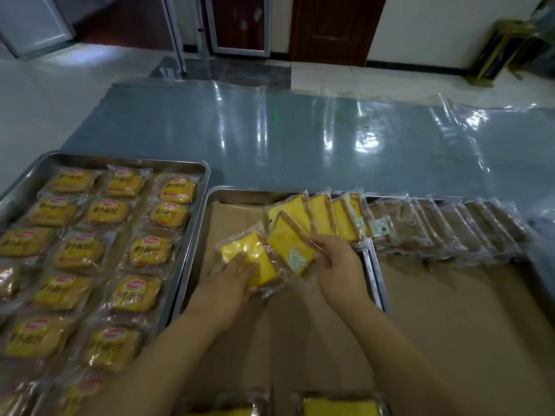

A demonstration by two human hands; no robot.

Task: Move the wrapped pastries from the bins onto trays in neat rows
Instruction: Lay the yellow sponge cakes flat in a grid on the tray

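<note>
The middle metal tray (pixel 195 253), lined with brown paper, holds a leaning row of wrapped yellow cake slices (pixel 330 217) along its far edge. My left hand (pixel 231 280) grips one wrapped yellow slice (pixel 255 250) from below, over the tray. My right hand (pixel 336 265) pinches another wrapped slice (pixel 289 241) at the left end of the row. Further wrapped slices (pixel 339 408) show at the bottom edge, cut off by the frame.
A left tray (pixel 180 166) is filled with rows of wrapped small breads (pixel 79 253). A right tray (pixel 381 283) carries a row of brown wrapped slices (pixel 444 232) on brown paper. Clear plastic sheeting (pixel 300 133) covers the table beyond.
</note>
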